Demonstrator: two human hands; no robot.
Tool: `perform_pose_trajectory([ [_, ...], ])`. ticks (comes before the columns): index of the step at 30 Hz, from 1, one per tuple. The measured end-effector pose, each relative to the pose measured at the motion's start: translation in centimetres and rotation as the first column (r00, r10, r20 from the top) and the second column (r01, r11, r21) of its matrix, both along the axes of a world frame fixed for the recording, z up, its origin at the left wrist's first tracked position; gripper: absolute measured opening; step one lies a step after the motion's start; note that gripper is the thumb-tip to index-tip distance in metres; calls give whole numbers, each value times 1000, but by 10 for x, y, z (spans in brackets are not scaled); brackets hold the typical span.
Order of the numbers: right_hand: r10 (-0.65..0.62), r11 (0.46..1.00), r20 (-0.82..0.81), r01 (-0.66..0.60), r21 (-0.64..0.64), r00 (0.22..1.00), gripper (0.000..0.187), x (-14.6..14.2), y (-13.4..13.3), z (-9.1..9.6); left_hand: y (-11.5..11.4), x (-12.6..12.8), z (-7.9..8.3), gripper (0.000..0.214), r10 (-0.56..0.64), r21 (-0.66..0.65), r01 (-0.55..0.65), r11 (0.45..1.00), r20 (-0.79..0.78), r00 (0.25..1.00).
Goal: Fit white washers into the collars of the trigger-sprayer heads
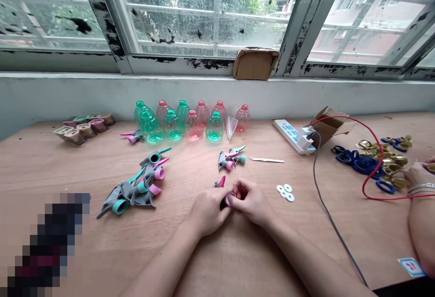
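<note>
Left hand grips one sprayer head, low over the surface, right in front of me; right hand has fingers curled, thumb at the pink collar, can't tell if it pinches a small part. Looks like this one's partway handled. Sprayer pile lies left, two sprayers beyond my hands, one more near the bottles; can't tell which are done. Four white discs lie loose to the right, apparently unused; tweezers lie idle. Bottles stand with no sprayers on. Held piece: pink trigger sticking up, pink collar, body mostly hidden by fingers.
</note>
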State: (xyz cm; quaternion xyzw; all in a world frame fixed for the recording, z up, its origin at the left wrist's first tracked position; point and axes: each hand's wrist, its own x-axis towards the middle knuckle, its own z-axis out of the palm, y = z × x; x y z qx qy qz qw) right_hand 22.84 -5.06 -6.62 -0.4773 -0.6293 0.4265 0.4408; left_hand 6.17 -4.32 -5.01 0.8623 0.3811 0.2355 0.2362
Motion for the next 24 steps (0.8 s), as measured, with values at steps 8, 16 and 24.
perform_pose_trajectory([
  [8,-75,994,99,67,81,992,18,-1,0,2,0,3,-1,14,24,7,-24,1000,-20,1000],
  [16,-22,950,146,-25,311,989,9,9,-3,4,3,-2,-4,31,17,-96,-4,995,128,992],
  [24,-13,922,223,-75,380,975,8,11,-5,3,2,-2,-1,33,-5,-98,15,995,103,995],
])
